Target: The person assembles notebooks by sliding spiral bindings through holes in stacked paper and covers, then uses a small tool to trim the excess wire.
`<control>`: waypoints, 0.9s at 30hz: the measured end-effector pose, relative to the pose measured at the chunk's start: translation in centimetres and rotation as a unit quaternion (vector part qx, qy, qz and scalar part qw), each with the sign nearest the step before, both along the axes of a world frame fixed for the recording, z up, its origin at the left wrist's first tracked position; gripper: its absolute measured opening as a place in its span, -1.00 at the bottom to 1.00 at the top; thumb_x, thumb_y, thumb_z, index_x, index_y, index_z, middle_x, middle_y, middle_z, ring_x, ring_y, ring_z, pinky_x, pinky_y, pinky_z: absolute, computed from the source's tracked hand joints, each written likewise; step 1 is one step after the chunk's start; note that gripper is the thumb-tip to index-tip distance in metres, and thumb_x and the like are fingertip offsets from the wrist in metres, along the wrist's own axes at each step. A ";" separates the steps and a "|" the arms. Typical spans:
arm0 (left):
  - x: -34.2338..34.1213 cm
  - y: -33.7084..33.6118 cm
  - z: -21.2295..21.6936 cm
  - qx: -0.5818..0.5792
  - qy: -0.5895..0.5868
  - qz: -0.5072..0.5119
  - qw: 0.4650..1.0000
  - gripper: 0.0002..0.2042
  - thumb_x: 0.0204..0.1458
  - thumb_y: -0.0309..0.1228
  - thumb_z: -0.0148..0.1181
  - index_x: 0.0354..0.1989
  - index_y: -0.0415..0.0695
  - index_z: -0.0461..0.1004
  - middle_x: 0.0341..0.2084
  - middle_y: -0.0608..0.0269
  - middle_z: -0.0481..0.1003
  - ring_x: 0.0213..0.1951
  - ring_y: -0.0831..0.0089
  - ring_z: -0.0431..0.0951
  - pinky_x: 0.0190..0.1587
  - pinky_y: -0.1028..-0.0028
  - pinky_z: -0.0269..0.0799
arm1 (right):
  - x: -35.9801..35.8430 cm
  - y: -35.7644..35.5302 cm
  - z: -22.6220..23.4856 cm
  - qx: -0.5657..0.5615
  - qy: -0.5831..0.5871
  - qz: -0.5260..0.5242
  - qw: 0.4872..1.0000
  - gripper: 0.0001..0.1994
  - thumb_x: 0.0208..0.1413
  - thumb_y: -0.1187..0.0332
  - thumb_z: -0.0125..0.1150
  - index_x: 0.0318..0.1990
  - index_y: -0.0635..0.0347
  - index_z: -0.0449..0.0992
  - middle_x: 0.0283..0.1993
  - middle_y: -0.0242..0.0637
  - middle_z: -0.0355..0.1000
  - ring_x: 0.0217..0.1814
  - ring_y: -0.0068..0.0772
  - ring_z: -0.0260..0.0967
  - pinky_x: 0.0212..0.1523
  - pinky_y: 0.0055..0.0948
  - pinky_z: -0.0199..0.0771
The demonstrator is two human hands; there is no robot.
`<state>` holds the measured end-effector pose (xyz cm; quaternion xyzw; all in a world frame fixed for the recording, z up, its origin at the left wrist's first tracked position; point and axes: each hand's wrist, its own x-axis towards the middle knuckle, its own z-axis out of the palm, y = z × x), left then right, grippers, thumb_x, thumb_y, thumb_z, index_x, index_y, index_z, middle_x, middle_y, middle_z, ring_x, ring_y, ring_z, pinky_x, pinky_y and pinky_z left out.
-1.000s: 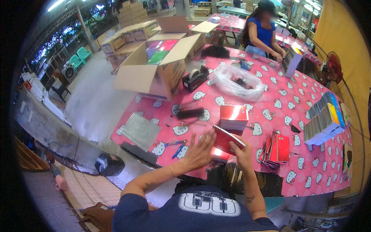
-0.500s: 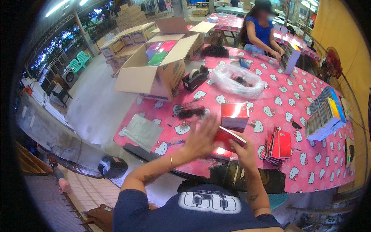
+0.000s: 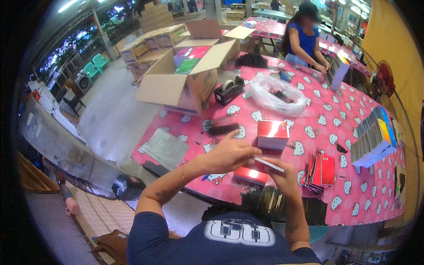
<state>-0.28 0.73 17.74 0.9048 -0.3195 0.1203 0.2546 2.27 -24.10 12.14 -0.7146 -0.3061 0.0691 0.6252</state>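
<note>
Both hands, the left hand (image 3: 229,154) and right hand (image 3: 280,174), pinch a thin red notebook (image 3: 268,164), which might slip and fall if the fingers loosen.

Bare pink tablecloth (image 3: 309,137) lay open at frame centre-right, between the red box stack (image 3: 272,134) and the fanned notebook row (image 3: 373,137). Above centre, a clear plastic bag (image 3: 277,95) and tape dispenser (image 3: 229,91) blocked the way. The open carton (image 3: 185,79) walled off the upper left. Black combs (image 3: 221,128) and a flat plastic sleeve (image 3: 165,148) crowded the left edge; red booklets (image 3: 320,172), possibly loose, sat lower right.
</note>
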 end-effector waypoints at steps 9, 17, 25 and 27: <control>-0.5 0.9 -2.2 0.008 -0.050 0.011 0.999 -0.79 0.11 -0.19 0.26 -0.19 -0.02 0.53 -0.38 0.30 0.53 -0.18 0.29 0.58 0.31 -0.02 0.12 | 0.3 0.1 -0.6 -0.041 0.017 0.031 0.999 -0.66 0.13 0.59 0.22 0.07 0.19 0.59 -0.20 -0.33 0.61 -0.21 -0.63 0.46 -0.17 -0.57 0.44; 0.2 2.0 -3.2 -0.032 0.092 -0.052 0.994 -0.74 0.09 -0.12 0.29 -0.24 -0.03 0.51 -0.35 0.29 0.54 -0.18 0.26 0.56 0.29 -0.02 0.13 | -0.4 0.6 -1.1 -0.069 0.053 0.034 0.996 -0.69 0.12 0.60 0.22 0.04 0.22 0.59 -0.20 -0.35 0.59 -0.16 -0.62 0.44 -0.11 -0.55 0.43; 0.8 2.2 -3.5 -0.044 0.080 -0.060 0.994 -0.76 0.07 -0.16 0.31 -0.26 -0.03 0.49 -0.36 0.28 0.55 -0.17 0.26 0.57 0.30 -0.02 0.11 | -1.6 1.2 -2.6 -0.030 0.115 -0.012 0.993 -0.69 0.14 0.61 0.22 0.05 0.29 0.58 -0.13 -0.36 0.58 -0.10 -0.57 0.49 -0.06 -0.53 0.48; 1.1 2.2 -3.4 -0.047 0.067 -0.069 0.994 -0.77 0.07 -0.18 0.31 -0.26 -0.03 0.49 -0.36 0.27 0.55 -0.16 0.26 0.57 0.31 -0.03 0.10 | -2.2 1.4 -2.4 -0.018 0.138 -0.032 0.990 -0.69 0.14 0.59 0.22 0.05 0.29 0.58 -0.14 -0.39 0.57 -0.11 -0.59 0.46 -0.05 -0.53 0.46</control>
